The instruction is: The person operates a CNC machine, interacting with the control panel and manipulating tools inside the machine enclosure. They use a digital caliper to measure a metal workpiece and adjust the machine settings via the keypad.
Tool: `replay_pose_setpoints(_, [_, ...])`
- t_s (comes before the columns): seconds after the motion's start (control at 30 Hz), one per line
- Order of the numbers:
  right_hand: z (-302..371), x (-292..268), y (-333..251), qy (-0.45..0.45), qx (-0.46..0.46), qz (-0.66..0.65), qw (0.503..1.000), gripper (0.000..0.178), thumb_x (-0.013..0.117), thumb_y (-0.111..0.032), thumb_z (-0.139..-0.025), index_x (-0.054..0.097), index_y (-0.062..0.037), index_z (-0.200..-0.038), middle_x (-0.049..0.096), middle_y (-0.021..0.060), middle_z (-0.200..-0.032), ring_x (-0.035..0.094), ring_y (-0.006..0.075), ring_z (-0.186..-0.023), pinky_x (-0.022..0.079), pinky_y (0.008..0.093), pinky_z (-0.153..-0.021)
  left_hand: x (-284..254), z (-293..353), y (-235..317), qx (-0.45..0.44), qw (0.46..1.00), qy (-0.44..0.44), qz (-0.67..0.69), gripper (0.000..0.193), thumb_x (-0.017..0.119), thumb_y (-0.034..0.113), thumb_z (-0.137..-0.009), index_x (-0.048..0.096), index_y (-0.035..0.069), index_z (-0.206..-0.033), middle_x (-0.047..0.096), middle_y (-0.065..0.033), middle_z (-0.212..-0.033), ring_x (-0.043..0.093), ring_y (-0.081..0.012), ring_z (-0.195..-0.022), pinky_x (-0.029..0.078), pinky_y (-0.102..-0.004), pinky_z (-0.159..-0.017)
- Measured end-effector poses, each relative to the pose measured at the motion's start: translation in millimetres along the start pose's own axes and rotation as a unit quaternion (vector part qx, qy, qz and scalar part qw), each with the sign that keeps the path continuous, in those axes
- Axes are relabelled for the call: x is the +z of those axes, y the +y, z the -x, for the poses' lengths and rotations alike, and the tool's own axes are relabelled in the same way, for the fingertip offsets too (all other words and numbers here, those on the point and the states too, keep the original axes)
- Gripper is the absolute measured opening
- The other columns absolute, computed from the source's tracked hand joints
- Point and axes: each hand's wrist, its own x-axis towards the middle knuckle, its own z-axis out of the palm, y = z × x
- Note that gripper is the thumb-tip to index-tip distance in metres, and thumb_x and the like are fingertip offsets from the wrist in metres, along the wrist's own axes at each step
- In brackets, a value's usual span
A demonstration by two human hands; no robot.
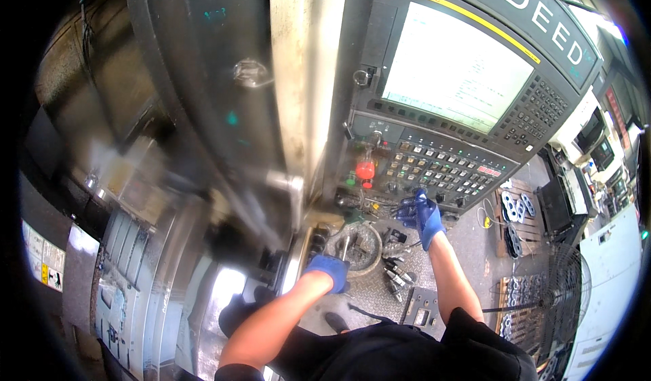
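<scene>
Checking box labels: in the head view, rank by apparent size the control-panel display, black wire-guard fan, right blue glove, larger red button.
1. Control-panel display
2. Black wire-guard fan
3. Right blue glove
4. Larger red button
As pictured only.

Both hands blue-gloved, forearms bare, black short sleeves. Left forearm slants up and right from the lower edge; left hand turned back-up, fingers curled away from view, grip unclear. Right forearm angles up and left, more extended; right hand sits higher, fingers loosely spread, one pointing upward. Hands well apart. Black-clad torso below.
</scene>
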Motion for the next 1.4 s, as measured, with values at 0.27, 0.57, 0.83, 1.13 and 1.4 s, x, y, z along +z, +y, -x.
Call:
replay_pose_setpoints(0.27, [-1,1,1,-0.007,-0.009,-0.009,1.000,0.049,0.050,-0.049,-0.103,0.067,-0.0038,-0.101,0.073,0.0126,-0.077,0.071,0.0255,-0.062,0.053,0.0349,-0.053,6,-2,-3,0.000,1.000,0.007,0.003,0.045,0.066,0.041,-0.085,0.071,0.009,-0.116,0.070,-0.0177,-0.117,0.067,-0.0348,-0.109,0.054,-0.0445,-0.092])
replay_pose_setpoints(0.57, [-8,-6,7,-0.016,-0.010,-0.005,1.000,0.052,0.049,-0.052,-0.102,0.067,-0.0035,-0.106,0.074,0.0157,-0.082,0.072,0.0276,-0.066,0.052,0.0369,-0.056,-2,3,0,-0.002,1.000,-0.011,-0.001,0.047,0.064,0.044,-0.089,0.069,0.010,-0.121,0.069,-0.0167,-0.121,0.066,-0.0348,-0.113,0.052,-0.0424,-0.096])
replay_pose_setpoints(0.83, [-4,-5,3,-0.015,-0.010,0.024,1.000,0.056,0.047,-0.054,-0.102,0.068,-0.0018,-0.105,0.074,0.0161,-0.082,0.073,0.0280,-0.069,0.053,0.0360,-0.058,1,4,-1,-0.001,1.000,0.019,-0.006,0.038,0.066,0.036,-0.084,0.075,0.007,-0.106,0.073,-0.0163,-0.110,0.070,-0.0335,-0.103,0.055,-0.0424,-0.089])
replay_pose_setpoints(1.13, [-15,-10,12,-0.002,-0.027,0.016,1.000,0.057,0.046,-0.055,-0.103,0.068,-0.0020,-0.106,0.074,0.0135,-0.081,0.073,0.0251,-0.070,0.055,0.0340,-0.056,15,-10,-5,-0.009,0.999,0.037,0.000,0.036,0.064,0.032,-0.084,0.075,0.007,-0.106,0.072,-0.0161,-0.111,0.070,-0.0333,-0.103,0.056,-0.0424,-0.088])
replay_pose_setpoints(1.4, [-14,-11,8,-0.034,-0.007,0.016,0.999,0.055,0.048,-0.054,-0.102,0.066,-0.0024,-0.107,0.073,0.0111,-0.085,0.073,0.0256,-0.069,0.054,0.0341,-0.054,10,-6,-5,0.010,1.000,0.025,-0.013,0.043,0.067,0.040,-0.085,0.072,0.008,-0.113,0.071,-0.0160,-0.115,0.068,-0.0333,-0.107,0.054,-0.0426,-0.091])
